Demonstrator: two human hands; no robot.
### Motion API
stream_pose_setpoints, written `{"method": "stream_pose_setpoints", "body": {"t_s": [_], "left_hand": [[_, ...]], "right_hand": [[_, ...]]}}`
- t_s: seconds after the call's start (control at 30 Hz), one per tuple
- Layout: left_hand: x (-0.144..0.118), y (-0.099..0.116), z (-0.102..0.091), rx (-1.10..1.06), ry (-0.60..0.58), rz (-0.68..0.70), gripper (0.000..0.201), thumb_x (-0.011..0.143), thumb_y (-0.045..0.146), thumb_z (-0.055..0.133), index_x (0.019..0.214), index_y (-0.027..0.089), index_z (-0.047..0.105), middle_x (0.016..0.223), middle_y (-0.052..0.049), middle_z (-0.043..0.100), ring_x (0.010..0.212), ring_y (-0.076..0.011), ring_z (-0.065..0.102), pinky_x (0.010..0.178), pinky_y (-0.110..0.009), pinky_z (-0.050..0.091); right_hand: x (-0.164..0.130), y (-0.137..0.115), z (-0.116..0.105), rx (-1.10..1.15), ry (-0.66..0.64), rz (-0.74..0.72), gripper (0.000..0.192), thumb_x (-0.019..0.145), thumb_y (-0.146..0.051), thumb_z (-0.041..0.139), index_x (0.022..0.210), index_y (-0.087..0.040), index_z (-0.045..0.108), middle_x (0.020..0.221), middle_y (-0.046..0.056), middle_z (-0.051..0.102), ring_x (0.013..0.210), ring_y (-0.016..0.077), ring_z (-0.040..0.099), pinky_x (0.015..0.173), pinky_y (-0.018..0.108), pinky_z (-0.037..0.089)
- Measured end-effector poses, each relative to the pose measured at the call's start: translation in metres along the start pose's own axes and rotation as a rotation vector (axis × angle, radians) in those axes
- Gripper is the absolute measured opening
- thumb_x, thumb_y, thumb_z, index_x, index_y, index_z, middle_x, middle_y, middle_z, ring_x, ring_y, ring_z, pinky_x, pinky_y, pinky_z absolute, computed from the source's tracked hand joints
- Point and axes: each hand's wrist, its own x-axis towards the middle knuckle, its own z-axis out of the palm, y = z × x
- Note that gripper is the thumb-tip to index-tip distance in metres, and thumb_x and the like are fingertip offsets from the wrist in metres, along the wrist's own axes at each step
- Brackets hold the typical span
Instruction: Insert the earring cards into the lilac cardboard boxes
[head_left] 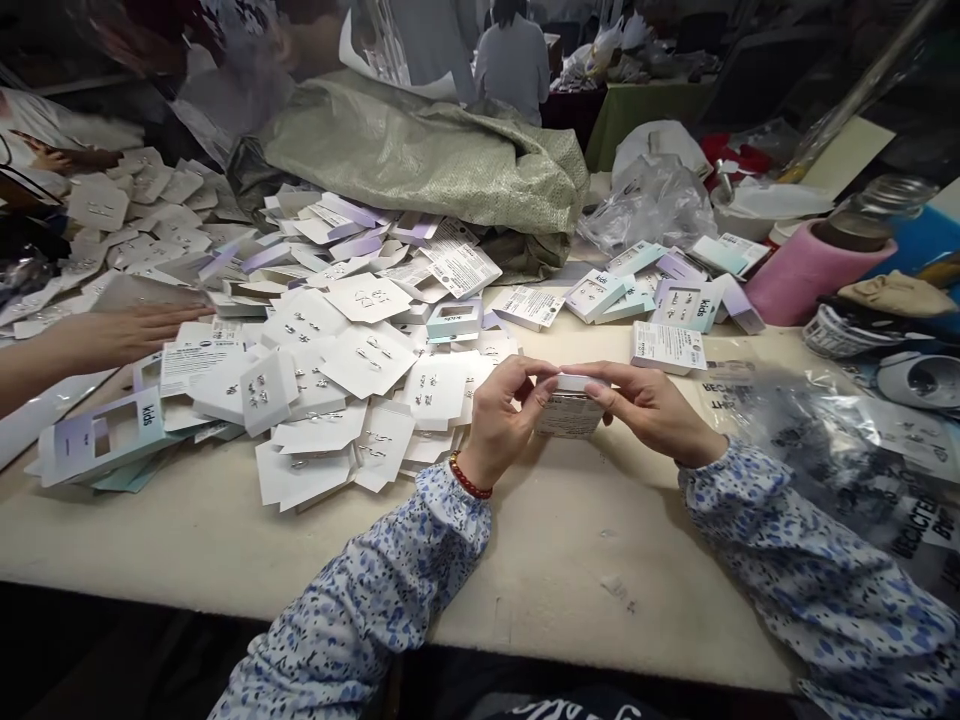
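Note:
Between both hands is a small cardboard box (570,415), its printed side facing me and its narrow white end up. My left hand (510,410) pinches the box's left upper corner with thumb and fingers. At the opposite corner, my right hand (637,405) grips it the same way, thumb along the top edge. Left of my hands lies a heap of white cards (367,360) bearing small metal earrings. Just beyond my right hand rests a closed box (667,345), printed side up. What is inside the held box is hidden.
Flat unfolded "kids" boxes (105,440) lie at left, near another person's hand (127,335). Several filled boxes (652,285) sit behind my right hand. A green woven sack (427,150) stands at the back. Clear plastic bags (840,450) and a pink roll (817,260) are at right.

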Motion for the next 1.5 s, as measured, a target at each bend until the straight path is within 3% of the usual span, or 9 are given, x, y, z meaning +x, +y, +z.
{"method": "stream_pose_setpoints", "body": {"t_s": [0.17,0.47,0.63,0.87,1.1,1.23,1.33,1.5], "left_hand": [[0.006,-0.001,-0.006,0.118,-0.091,0.081,0.007,0.096,0.023,0.061,0.098,0.018,0.065,0.091,-0.004,0.065,0.078,-0.013,0.061,0.066,-0.025,0.051],[0.008,0.004,-0.016,0.218,-0.155,0.19,0.007,0.095,0.018,0.06,0.094,0.019,0.067,0.085,-0.004,0.065,0.077,-0.0153,0.061,0.064,-0.026,0.049],[0.008,0.0,-0.016,0.171,-0.139,0.227,0.009,0.096,0.019,0.059,0.095,0.019,0.067,0.087,-0.004,0.067,0.081,-0.0155,0.064,0.066,-0.026,0.051],[0.011,-0.005,-0.018,0.178,-0.179,0.128,0.007,0.092,0.02,0.066,0.087,0.018,0.061,0.079,-0.002,0.064,0.068,-0.0127,0.058,0.06,-0.025,0.049],[0.006,-0.015,-0.021,0.134,-0.166,0.313,0.013,0.098,0.018,0.055,0.109,0.019,0.064,0.098,-0.007,0.071,0.091,-0.0167,0.068,0.077,-0.03,0.057],[0.004,-0.015,-0.02,0.35,-0.178,0.463,0.023,0.095,0.018,0.062,0.118,0.019,0.058,0.103,-0.008,0.072,0.093,-0.0195,0.067,0.077,-0.034,0.057],[0.0,-0.012,-0.016,0.464,-0.172,0.569,0.022,0.094,0.015,0.062,0.115,0.019,0.056,0.111,-0.011,0.072,0.093,-0.0205,0.066,0.076,-0.036,0.056],[-0.006,-0.01,-0.01,0.422,-0.138,0.523,0.018,0.095,0.014,0.06,0.112,0.018,0.057,0.112,-0.011,0.069,0.102,-0.0211,0.065,0.082,-0.036,0.06]], "right_hand": [[-0.007,0.011,0.0,-0.104,0.062,-0.118,0.032,0.097,-0.027,0.056,0.125,-0.027,0.071,0.121,0.007,0.074,0.102,0.0205,0.071,0.074,0.033,0.061],[-0.009,0.011,-0.01,-0.265,-0.011,-0.343,0.038,0.096,-0.018,0.053,0.128,-0.028,0.069,0.12,0.004,0.075,0.112,0.0206,0.07,0.098,0.042,0.058],[-0.011,0.01,-0.004,-0.269,0.079,-0.364,0.034,0.094,-0.017,0.055,0.121,-0.027,0.072,0.116,0.005,0.076,0.109,0.0221,0.072,0.096,0.044,0.06],[-0.012,0.013,0.001,-0.339,0.137,-0.426,0.036,0.093,-0.012,0.055,0.122,-0.026,0.072,0.114,0.006,0.076,0.107,0.022,0.072,0.093,0.044,0.062],[-0.015,0.019,0.001,-0.399,0.112,-0.419,0.038,0.098,-0.015,0.05,0.131,-0.027,0.066,0.125,0.007,0.072,0.116,0.022,0.068,0.1,0.045,0.059],[-0.016,0.019,0.003,-0.442,0.111,-0.445,0.039,0.099,-0.014,0.048,0.134,-0.025,0.063,0.124,0.01,0.071,0.114,0.0229,0.068,0.097,0.045,0.06],[-0.016,0.02,0.002,-0.475,0.12,-0.465,0.039,0.099,-0.012,0.048,0.133,-0.023,0.063,0.122,0.012,0.071,0.114,0.0232,0.067,0.096,0.044,0.06],[-0.017,0.021,-0.003,-0.501,0.08,-0.518,0.044,0.097,-0.008,0.049,0.137,-0.022,0.06,0.124,0.013,0.069,0.116,0.0238,0.066,0.097,0.043,0.059]]}}
